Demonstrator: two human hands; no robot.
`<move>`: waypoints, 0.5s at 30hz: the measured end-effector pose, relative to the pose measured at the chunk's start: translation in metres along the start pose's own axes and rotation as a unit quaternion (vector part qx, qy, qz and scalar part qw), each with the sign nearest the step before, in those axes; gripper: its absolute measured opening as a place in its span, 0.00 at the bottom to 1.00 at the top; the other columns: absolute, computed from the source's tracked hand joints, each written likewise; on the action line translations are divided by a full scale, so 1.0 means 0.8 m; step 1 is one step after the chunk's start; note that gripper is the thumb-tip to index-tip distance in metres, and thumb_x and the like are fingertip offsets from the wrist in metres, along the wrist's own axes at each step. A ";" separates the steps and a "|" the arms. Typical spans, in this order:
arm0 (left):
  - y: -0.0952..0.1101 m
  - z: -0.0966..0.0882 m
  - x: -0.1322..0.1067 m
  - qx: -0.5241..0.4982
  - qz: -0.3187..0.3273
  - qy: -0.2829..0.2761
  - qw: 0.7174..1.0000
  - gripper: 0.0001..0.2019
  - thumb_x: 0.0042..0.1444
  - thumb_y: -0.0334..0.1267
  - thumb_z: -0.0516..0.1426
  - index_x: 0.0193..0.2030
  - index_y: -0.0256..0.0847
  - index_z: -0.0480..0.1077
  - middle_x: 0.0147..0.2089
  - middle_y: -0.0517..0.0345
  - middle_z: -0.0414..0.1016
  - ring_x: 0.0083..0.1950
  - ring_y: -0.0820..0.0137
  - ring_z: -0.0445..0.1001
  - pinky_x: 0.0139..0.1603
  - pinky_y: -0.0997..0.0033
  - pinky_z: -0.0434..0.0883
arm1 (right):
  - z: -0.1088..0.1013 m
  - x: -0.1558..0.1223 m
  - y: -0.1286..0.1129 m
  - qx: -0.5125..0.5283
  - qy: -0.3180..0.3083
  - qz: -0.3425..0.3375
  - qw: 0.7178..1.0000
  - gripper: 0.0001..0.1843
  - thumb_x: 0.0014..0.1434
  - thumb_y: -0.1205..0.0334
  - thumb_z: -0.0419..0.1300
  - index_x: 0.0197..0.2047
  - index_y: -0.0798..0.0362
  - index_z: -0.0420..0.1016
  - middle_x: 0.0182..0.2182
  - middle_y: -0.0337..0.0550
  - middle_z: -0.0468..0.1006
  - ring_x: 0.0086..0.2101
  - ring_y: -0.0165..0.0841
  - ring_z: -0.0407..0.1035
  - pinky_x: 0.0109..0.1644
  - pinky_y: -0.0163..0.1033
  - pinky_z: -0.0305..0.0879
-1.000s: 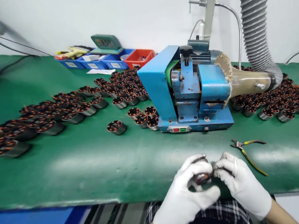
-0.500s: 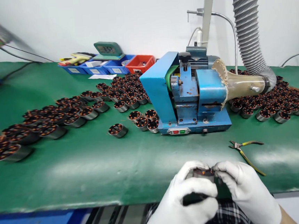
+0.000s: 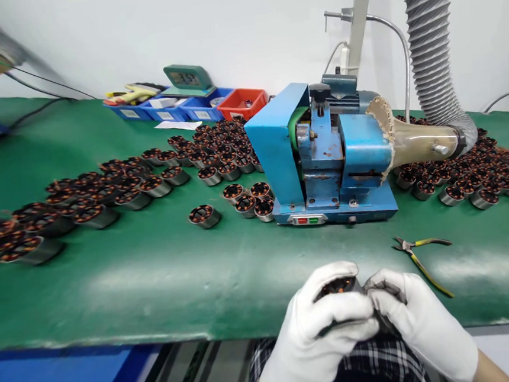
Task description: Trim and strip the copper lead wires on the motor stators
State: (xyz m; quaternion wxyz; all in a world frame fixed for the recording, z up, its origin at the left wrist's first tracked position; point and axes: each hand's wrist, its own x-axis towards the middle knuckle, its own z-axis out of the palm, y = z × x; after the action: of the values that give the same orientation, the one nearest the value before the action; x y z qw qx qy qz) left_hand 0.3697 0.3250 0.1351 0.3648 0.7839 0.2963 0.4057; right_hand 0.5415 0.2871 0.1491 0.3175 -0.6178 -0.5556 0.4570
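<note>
Both my hands wear white gloves and meet at the near edge of the green bench (image 3: 155,283). My left hand (image 3: 320,334) is wrapped round a small motor stator (image 3: 339,286) with copper windings, mostly hidden by the fingers. My right hand (image 3: 417,319) pinches the stator's right side with its fingertips. A blue benchtop machine (image 3: 323,161) stands just beyond my hands. Yellow-handled pliers (image 3: 420,256) lie on the bench to the right of my right hand.
Several stators lie in rows at the left (image 3: 90,199), behind the machine's left side (image 3: 219,146) and at the right (image 3: 471,175). A grey ribbed duct (image 3: 433,50) joins the machine. Blue and red bins (image 3: 193,104) and a green clock (image 3: 189,78) stand at the back.
My hands stay together at the bench edge and have turned the stator slightly between them. The view has shifted a little; nothing on the bench has moved.
</note>
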 end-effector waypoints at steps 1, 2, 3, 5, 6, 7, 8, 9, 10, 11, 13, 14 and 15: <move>0.000 -0.002 0.000 0.025 0.017 0.003 1.000 0.16 0.50 0.31 0.61 0.45 0.47 0.66 0.49 0.54 0.67 0.50 0.66 0.71 0.50 0.68 0.72 | -0.001 0.000 -0.001 0.014 -0.010 0.009 1.000 0.10 0.59 0.61 0.49 0.28 0.52 0.66 0.20 0.35 0.65 0.23 0.29 0.60 0.29 0.33 0.58; -0.001 -0.004 0.001 0.045 0.016 -0.002 0.999 0.21 0.48 0.31 0.63 0.48 0.46 0.64 0.50 0.53 0.66 0.52 0.65 0.69 0.52 0.66 0.70 | -0.001 0.001 -0.001 0.028 -0.019 0.019 0.999 0.10 0.58 0.61 0.50 0.27 0.52 0.65 0.19 0.34 0.63 0.23 0.29 0.59 0.28 0.33 0.57; -0.002 -0.006 0.002 0.051 -0.002 -0.022 0.998 0.24 0.47 0.31 0.64 0.50 0.45 0.63 0.50 0.52 0.66 0.52 0.65 0.69 0.53 0.66 0.70 | 0.000 0.001 -0.002 0.037 -0.026 0.029 0.999 0.10 0.58 0.61 0.50 0.26 0.52 0.65 0.19 0.34 0.62 0.22 0.29 0.58 0.27 0.32 0.57; -0.004 -0.010 0.004 0.016 -0.050 -0.085 0.995 0.22 0.45 0.26 0.63 0.46 0.45 0.64 0.46 0.56 0.67 0.47 0.70 0.71 0.49 0.70 0.71 | 0.002 0.001 -0.001 0.018 -0.021 0.029 0.999 0.11 0.58 0.61 0.50 0.26 0.52 0.65 0.18 0.34 0.63 0.21 0.29 0.58 0.25 0.32 0.57; -0.005 -0.011 0.005 -0.015 -0.072 -0.118 0.990 0.20 0.43 0.23 0.63 0.42 0.44 0.65 0.44 0.59 0.67 0.43 0.72 0.71 0.46 0.73 0.71 | 0.004 0.001 0.000 -0.012 -0.005 0.016 1.000 0.11 0.59 0.61 0.49 0.26 0.52 0.66 0.19 0.35 0.65 0.22 0.29 0.60 0.26 0.33 0.57; -0.005 -0.011 0.006 -0.044 -0.086 -0.146 0.985 0.18 0.43 0.21 0.61 0.38 0.44 0.66 0.42 0.61 0.67 0.40 0.74 0.71 0.43 0.76 0.72 | 0.006 0.001 0.002 -0.050 0.016 -0.001 0.999 0.11 0.59 0.61 0.49 0.28 0.52 0.67 0.19 0.37 0.68 0.23 0.30 0.62 0.28 0.34 0.58; -0.007 -0.010 0.005 -0.061 -0.088 -0.163 0.981 0.16 0.44 0.19 0.59 0.36 0.44 0.67 0.41 0.62 0.66 0.38 0.76 0.71 0.41 0.78 0.72 | 0.007 0.001 0.004 -0.091 0.041 -0.018 0.995 0.11 0.60 0.62 0.49 0.29 0.52 0.69 0.21 0.38 0.71 0.24 0.32 0.64 0.30 0.35 0.59; -0.008 -0.008 0.004 -0.059 -0.081 -0.167 0.981 0.16 0.45 0.18 0.57 0.36 0.44 0.68 0.41 0.61 0.65 0.38 0.76 0.71 0.40 0.79 0.72 | 0.009 0.001 0.007 -0.122 0.064 -0.031 0.990 0.11 0.60 0.62 0.49 0.31 0.52 0.70 0.23 0.41 0.73 0.25 0.33 0.66 0.32 0.36 0.60; -0.011 -0.005 0.002 -0.030 -0.068 -0.152 0.986 0.17 0.47 0.19 0.55 0.40 0.44 0.68 0.43 0.59 0.65 0.39 0.76 0.72 0.41 0.78 0.72 | 0.009 0.002 0.010 -0.137 0.075 -0.034 0.987 0.11 0.60 0.61 0.49 0.32 0.53 0.70 0.25 0.42 0.75 0.26 0.34 0.68 0.33 0.37 0.61; -0.015 -0.001 -0.001 0.022 -0.041 -0.127 0.991 0.18 0.50 0.20 0.54 0.44 0.45 0.67 0.44 0.57 0.65 0.41 0.74 0.72 0.42 0.75 0.73 | 0.009 0.004 0.013 -0.137 0.064 -0.024 0.988 0.11 0.61 0.61 0.49 0.32 0.53 0.70 0.25 0.43 0.76 0.26 0.34 0.69 0.32 0.36 0.62; -0.025 0.010 -0.008 0.151 0.022 -0.067 0.986 0.21 0.53 0.23 0.52 0.52 0.45 0.63 0.47 0.52 0.67 0.46 0.68 0.72 0.45 0.67 0.73 | 0.008 0.011 0.021 -0.133 -0.022 0.007 0.991 0.15 0.64 0.62 0.44 0.32 0.55 0.69 0.23 0.42 0.76 0.23 0.32 0.69 0.27 0.33 0.62; -0.031 0.014 -0.010 0.200 0.047 -0.048 0.977 0.21 0.53 0.23 0.52 0.53 0.44 0.62 0.48 0.51 0.68 0.49 0.65 0.71 0.47 0.63 0.72 | 0.006 0.015 0.025 -0.138 -0.079 0.021 0.987 0.18 0.65 0.63 0.40 0.32 0.56 0.68 0.21 0.41 0.75 0.21 0.30 0.68 0.24 0.32 0.61; -0.037 0.019 -0.012 0.224 0.060 -0.045 0.972 0.20 0.53 0.24 0.52 0.52 0.44 0.63 0.48 0.51 0.70 0.50 0.63 0.70 0.49 0.61 0.72 | 0.005 0.019 0.029 -0.151 -0.129 0.030 0.980 0.21 0.66 0.65 0.37 0.31 0.56 0.68 0.19 0.40 0.75 0.19 0.29 0.68 0.22 0.30 0.60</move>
State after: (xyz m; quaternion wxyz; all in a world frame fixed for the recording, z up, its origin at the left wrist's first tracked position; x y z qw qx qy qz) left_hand 0.3726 0.3292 0.1008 0.1684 0.8794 0.3155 0.3143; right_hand 0.5466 0.2977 0.1237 0.1323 -0.6105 -0.6360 0.4531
